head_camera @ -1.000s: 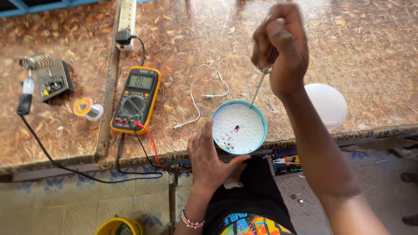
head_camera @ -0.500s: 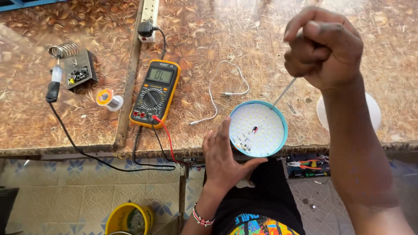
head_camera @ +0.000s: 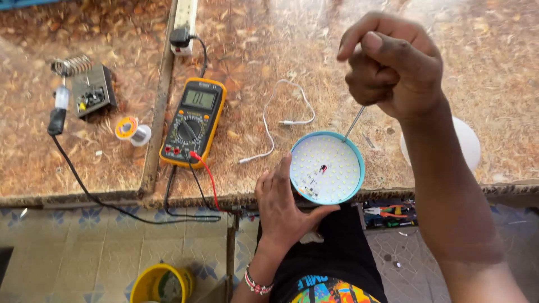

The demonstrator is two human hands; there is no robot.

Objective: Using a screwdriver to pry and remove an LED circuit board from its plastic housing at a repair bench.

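My left hand (head_camera: 283, 207) cups a round lamp body with a teal rim and a white disc of small LEDs (head_camera: 327, 167), holding it from below at the table's front edge. My right hand (head_camera: 393, 64) is raised above it, fist closed around the handle of a screwdriver. Its thin metal shaft (head_camera: 353, 123) slants down to the upper right rim of the lamp. The handle is hidden inside my fist.
A yellow multimeter (head_camera: 193, 120) with red and black leads lies left of the lamp. A white cable (head_camera: 281, 120), a solder spool (head_camera: 133, 130), a soldering-iron stand (head_camera: 84, 84), a power strip (head_camera: 182, 22) and a white dome cover (head_camera: 469, 143) sit on the brown table. A yellow bucket (head_camera: 160, 283) stands below.
My right hand has risen closer to the camera and shifted right, with the screwdriver tip moving from over the LED disc to its upper right rim. The left hand keeps holding the lamp.
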